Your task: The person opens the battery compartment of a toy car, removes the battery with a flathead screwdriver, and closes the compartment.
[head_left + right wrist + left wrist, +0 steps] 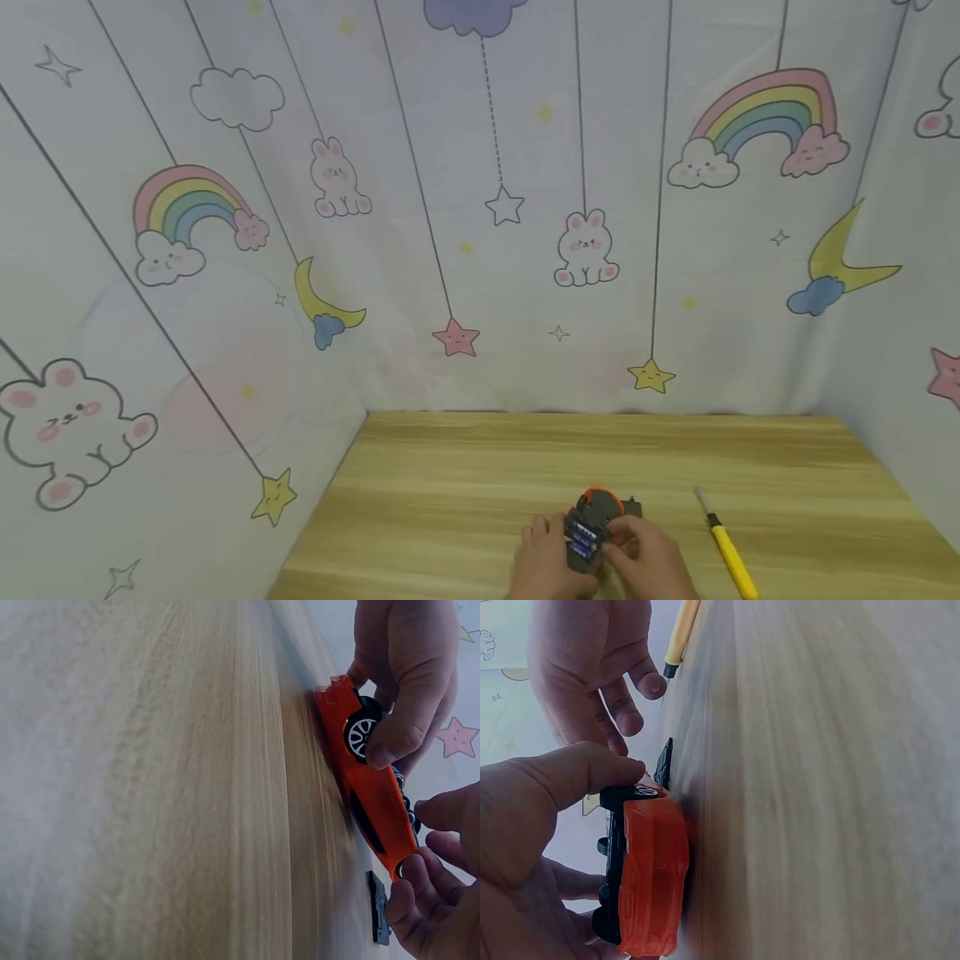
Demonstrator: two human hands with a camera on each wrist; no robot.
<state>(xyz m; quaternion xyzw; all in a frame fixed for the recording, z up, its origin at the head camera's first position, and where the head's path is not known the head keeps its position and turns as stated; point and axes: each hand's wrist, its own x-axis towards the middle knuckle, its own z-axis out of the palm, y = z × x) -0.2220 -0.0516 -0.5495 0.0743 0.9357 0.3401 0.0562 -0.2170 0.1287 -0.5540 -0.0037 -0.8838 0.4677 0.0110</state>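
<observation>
An orange toy car (595, 500) lies wheels-up on the table, its black underside facing up. Blue batteries (581, 540) sit side by side in its open battery compartment. My left hand (542, 562) grips the car from the left, its thumb by a wheel (361, 736) in the right wrist view. At the other end my right hand (651, 560) holds the car's edge beside the batteries, thumb on the underside and fingers along the side. A small black battery cover (633, 506) lies apart, just beyond my right fingers.
To the right lies a screwdriver (729, 552) with a yellow handle, its metal tip pointing away. The wooden table (450, 467) reaches back to a cloth backdrop (510, 275) printed with rabbits, stars and rainbows, which also encloses both sides.
</observation>
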